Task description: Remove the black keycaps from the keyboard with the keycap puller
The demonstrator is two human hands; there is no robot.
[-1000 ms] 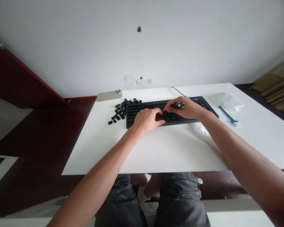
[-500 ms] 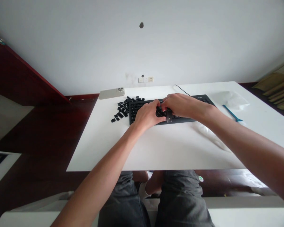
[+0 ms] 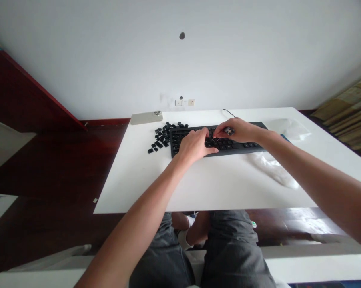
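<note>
A black keyboard lies on the white table, with keys bare on its left part and keycaps on its right part. Loose black keycaps are heaped against its left end. My left hand rests over the keyboard's left-middle, thumb and fingers apart, holding nothing. In my right hand is a keycap puller; its dark handle end pokes out of the fist. The thin wires of the puller point down at the keys beside my left fingers. Whether they grip a keycap is too small to tell.
A phone lies at the table's back left. Crumpled clear plastic is near my right forearm, and a white plastic bag sits further back. My right arm partly covers a teal tool. A cable runs behind the keyboard.
My right hand has turned the keycap puller so its wires point down to the keys, and it has moved slightly right. My left hand has opened away from the puller. The view has shifted a little.
</note>
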